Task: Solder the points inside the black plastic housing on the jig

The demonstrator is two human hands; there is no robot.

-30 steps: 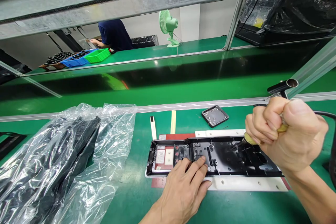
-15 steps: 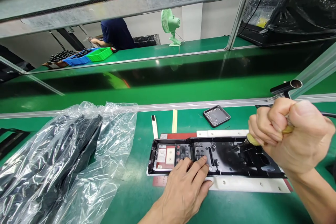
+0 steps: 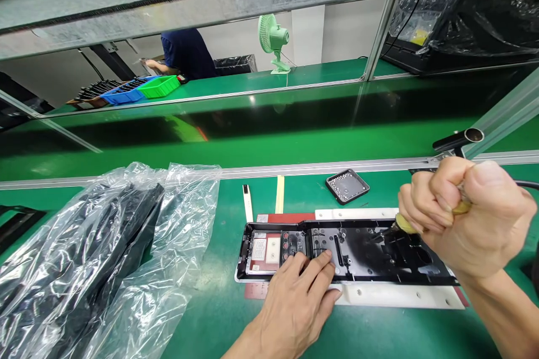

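Note:
A long black plastic housing (image 3: pixel 366 258) lies open side up in a red and white fixture (image 3: pixel 400 295). My left hand (image 3: pixel 298 297) rests with spread fingers on the housing's near edge, left of its middle. Above the right part of the housing, my right hand (image 3: pixel 467 216) is wrapped round the yellow handle of a tool (image 3: pixel 405 224). The tool's dark jaws reach down into the housing; what they touch is too small to tell. Behind the housing sits a small black tray of screws (image 3: pixel 347 185).
Plastic-wrapped dark parts (image 3: pixel 105 247) cover the left of the green table. A white marker-like stick (image 3: pixel 247 203) lies behind the housing. A black tube (image 3: pixel 458 139) stands behind my right hand. Across the divider are a green fan (image 3: pixel 273 39), bins (image 3: pixel 160 87) and a person (image 3: pixel 187 53).

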